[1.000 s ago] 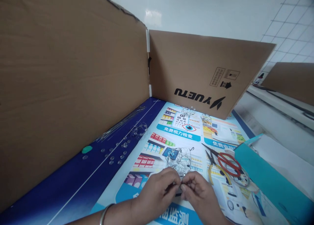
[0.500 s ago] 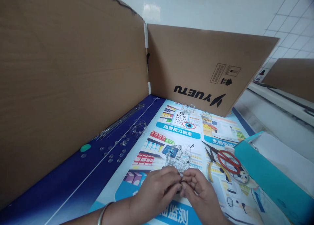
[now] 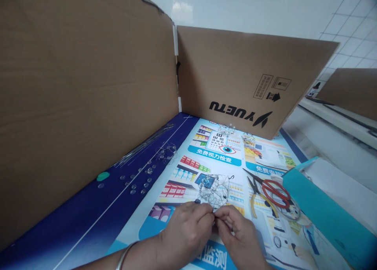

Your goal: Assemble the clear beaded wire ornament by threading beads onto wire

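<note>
A tangled ball of thin wire with clear beads [image 3: 216,189] lies on the printed mat, its near edge at my fingertips. My left hand [image 3: 188,230], with a metal bangle at the wrist, is closed in a pinch at that edge. Touching it from the right, my right hand [image 3: 240,234] is pinched too, thumb against fingers. What the fingertips hold is too small and hidden to name. A small dark piece [image 3: 197,201] shows just above my left knuckles.
Red-handled scissors [image 3: 275,193] and yellow-handled pliers [image 3: 263,199] lie right of my hands, beside a teal box [image 3: 326,211]. Loose clear beads [image 3: 143,180], thin wires [image 3: 144,144] and a green piece [image 3: 103,176] are on the left. Cardboard panels [image 3: 235,66] stand behind and left.
My left hand has turned slightly, its fingers curling more over the pinch. Both hands' fingertips have shifted a little left, and the small dark piece above my left knuckles now shows.
</note>
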`<state>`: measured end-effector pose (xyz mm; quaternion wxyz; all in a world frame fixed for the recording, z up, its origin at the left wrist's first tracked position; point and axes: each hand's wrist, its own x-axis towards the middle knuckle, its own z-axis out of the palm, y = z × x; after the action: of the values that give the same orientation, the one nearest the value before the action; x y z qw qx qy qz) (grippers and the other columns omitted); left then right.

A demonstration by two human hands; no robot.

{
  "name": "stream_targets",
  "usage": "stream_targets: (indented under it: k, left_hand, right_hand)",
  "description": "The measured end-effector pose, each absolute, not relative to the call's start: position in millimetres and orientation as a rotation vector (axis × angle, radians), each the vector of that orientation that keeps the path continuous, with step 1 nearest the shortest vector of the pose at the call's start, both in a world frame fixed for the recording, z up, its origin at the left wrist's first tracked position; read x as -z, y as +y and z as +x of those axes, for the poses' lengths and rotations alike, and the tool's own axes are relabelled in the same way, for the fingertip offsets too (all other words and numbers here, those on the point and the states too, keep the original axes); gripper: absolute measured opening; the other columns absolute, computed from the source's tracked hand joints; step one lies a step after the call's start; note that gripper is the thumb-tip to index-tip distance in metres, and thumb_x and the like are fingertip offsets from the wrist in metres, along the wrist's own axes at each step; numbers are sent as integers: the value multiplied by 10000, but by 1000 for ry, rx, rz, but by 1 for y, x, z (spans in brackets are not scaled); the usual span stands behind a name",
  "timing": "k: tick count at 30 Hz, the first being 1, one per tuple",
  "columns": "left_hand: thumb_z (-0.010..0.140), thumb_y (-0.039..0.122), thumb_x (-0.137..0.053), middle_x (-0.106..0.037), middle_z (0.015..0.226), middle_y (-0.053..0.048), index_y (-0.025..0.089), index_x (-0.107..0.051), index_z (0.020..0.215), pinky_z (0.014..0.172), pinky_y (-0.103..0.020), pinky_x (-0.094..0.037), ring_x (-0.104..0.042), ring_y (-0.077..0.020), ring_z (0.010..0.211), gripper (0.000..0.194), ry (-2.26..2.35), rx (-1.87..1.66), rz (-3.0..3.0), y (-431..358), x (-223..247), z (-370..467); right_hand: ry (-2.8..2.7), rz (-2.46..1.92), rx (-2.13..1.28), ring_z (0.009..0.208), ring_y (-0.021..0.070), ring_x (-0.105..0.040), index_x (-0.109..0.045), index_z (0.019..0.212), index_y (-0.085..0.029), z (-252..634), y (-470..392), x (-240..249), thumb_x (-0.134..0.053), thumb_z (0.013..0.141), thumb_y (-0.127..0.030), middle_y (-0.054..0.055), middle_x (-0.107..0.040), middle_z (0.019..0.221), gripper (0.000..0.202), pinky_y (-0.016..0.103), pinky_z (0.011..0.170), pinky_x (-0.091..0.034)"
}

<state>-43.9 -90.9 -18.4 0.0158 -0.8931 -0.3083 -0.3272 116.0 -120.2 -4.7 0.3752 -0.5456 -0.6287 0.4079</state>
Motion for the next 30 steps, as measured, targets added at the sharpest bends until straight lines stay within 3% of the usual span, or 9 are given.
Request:
stream_targets:
  k: [5, 12, 18, 24, 30]
  left_hand:
    - [821, 74, -424, -562, 705, -27, 167, -522, 784, 523, -309, -419, -517, -169, 583, 140, -853, 849, -2799, -91, 18, -46]
    - [795, 50, -443, -574, 739, -33, 162, -509, 830, 521, -317, -413, -530, -185, 607, 135, -838, 789, -2812, -92, 19, -47]
    - [792, 82, -429, -590, 721, -39, 162, -529, 795, 540, -290, -450, -546, -168, 603, 128, -1055, 982, -2869, -89, 19, -42]
    - [682, 28, -447, -582, 726, -29, 166, -527, 724, 576, -246, -449, -554, -144, 649, 165, -1336, 1289, -3025, -88, 16, -40]
    - [669, 6, -450, -574, 698, -21, 159, -526, 669, 589, -222, -447, -547, -123, 656, 171, -1470, 1690, -3029, -89, 9, -36]
  right_hand:
    - [-1785, -1439, -778, 584, 112, -600, -572, 790, -209, 119, -121, 5, -465, 801, -149, -28, -631, 673, 123, 176, 563, -481]
    - [-1959, -1417, -552, 627, 121, -615, -563, 853, -217, 121, -121, 11, -443, 804, -110, -22, -651, 734, 168, 195, 596, -479]
    - [-2051, -1339, -310, 652, 130, -636, -561, 904, -205, 124, -119, 14, -444, 825, -108, -1, -668, 768, 171, 208, 601, -505]
    - [-2276, -1032, 355, 825, 207, -654, -555, 1108, -105, 137, -121, 18, -391, 843, -63, 107, -690, 928, 315, 315, 716, -533]
    - [-2408, -901, 570, 789, 220, -651, -596, 1074, -71, 139, -121, -3, -352, 860, -65, 148, -692, 875, 324, 326, 664, -539]
